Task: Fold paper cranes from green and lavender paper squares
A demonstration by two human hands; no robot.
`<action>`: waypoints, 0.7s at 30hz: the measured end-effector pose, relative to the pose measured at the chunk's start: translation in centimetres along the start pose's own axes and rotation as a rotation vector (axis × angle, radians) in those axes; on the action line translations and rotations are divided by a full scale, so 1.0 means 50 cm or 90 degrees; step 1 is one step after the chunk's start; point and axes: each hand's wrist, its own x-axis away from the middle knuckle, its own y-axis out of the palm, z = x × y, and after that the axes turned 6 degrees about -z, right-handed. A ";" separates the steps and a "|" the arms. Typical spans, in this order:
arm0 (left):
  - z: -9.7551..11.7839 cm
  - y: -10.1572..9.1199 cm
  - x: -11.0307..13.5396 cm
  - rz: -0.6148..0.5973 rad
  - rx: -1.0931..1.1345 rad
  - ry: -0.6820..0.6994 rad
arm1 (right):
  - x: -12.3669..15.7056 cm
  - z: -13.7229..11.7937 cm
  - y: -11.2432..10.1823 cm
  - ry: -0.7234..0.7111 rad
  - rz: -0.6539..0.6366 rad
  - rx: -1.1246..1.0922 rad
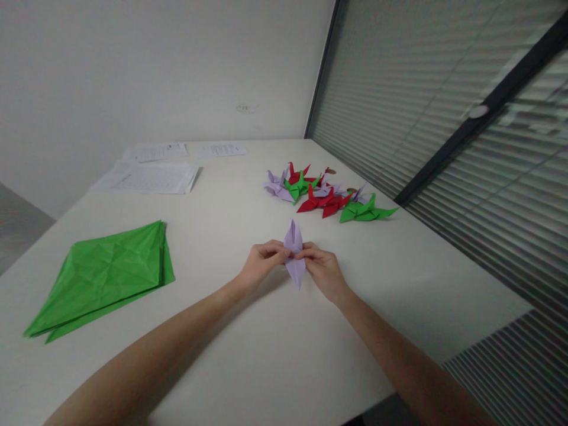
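2 hands, L hand (pixel 262 264) & R hand (pixel 325 271), pinch lilac paper fold (pixel 293 239).

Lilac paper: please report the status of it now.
Left hand and right hand both pinch lilac paper at mid-length. Folded figures lie beyond, green sheets left, both apart.

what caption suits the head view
Left hand and right hand pinch a folded lilac paper, with coloured paper figures beyond.

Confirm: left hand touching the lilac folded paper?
Touching. Head view shows the left hand pinching the lilac folded paper at its left edge, with no gap.
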 end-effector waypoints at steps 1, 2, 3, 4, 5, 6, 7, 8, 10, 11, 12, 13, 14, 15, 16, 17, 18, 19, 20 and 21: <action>0.001 0.001 0.000 0.004 -0.011 -0.005 | 0.000 0.001 -0.001 -0.002 0.001 0.013; 0.002 0.002 0.000 0.006 -0.017 -0.010 | 0.001 0.001 -0.002 -0.004 0.000 0.022; 0.002 0.003 0.000 0.006 -0.021 -0.017 | 0.001 0.001 -0.002 -0.006 -0.002 0.026; 0.002 0.004 0.000 0.006 -0.023 -0.024 | 0.002 0.000 -0.002 -0.008 -0.006 0.024; 0.001 0.004 0.000 0.007 -0.024 -0.028 | 0.003 -0.001 -0.002 -0.010 -0.010 0.021; 0.000 0.004 -0.001 0.007 -0.025 -0.028 | 0.004 -0.002 -0.002 -0.014 -0.012 0.019; -0.002 0.003 -0.001 0.005 -0.026 -0.027 | 0.005 -0.004 0.000 -0.017 -0.012 0.022; -0.003 0.003 -0.002 0.004 -0.026 -0.025 | 0.005 -0.006 0.001 -0.019 -0.008 0.028; -0.005 0.002 -0.002 0.004 -0.022 -0.023 | 0.004 -0.009 0.005 -0.013 0.006 0.043; -0.005 0.001 -0.002 0.005 -0.019 -0.024 | 0.003 -0.011 0.007 -0.007 0.016 0.044; -0.005 0.001 -0.003 0.007 -0.015 -0.026 | 0.002 -0.012 0.009 -0.001 0.028 0.037; -0.005 0.000 -0.003 0.007 -0.010 -0.028 | 0.001 -0.013 0.011 0.001 0.042 0.023; -0.005 0.000 -0.003 0.006 -0.004 -0.031 | 0.000 -0.014 0.012 0.001 0.054 0.008; -0.005 0.001 -0.003 0.005 0.001 -0.033 | -0.001 -0.015 0.014 -0.002 0.062 -0.006; -0.005 0.002 -0.003 0.006 0.006 -0.036 | -0.001 -0.016 0.015 -0.005 0.066 -0.015; -0.005 0.003 -0.003 0.011 0.010 -0.036 | -0.002 -0.017 0.016 -0.005 0.064 -0.019; -0.005 0.004 -0.003 0.018 0.015 -0.034 | -0.001 -0.018 0.016 -0.005 0.060 -0.020; -0.004 0.005 -0.002 0.026 0.021 -0.028 | -0.001 -0.019 0.016 -0.003 0.055 -0.020; -0.004 0.006 -0.002 0.035 0.028 -0.020 | 0.000 -0.020 0.016 -0.001 0.051 -0.022; -0.004 0.007 -0.002 0.040 0.036 -0.013 | 0.000 -0.020 0.016 0.001 0.047 -0.026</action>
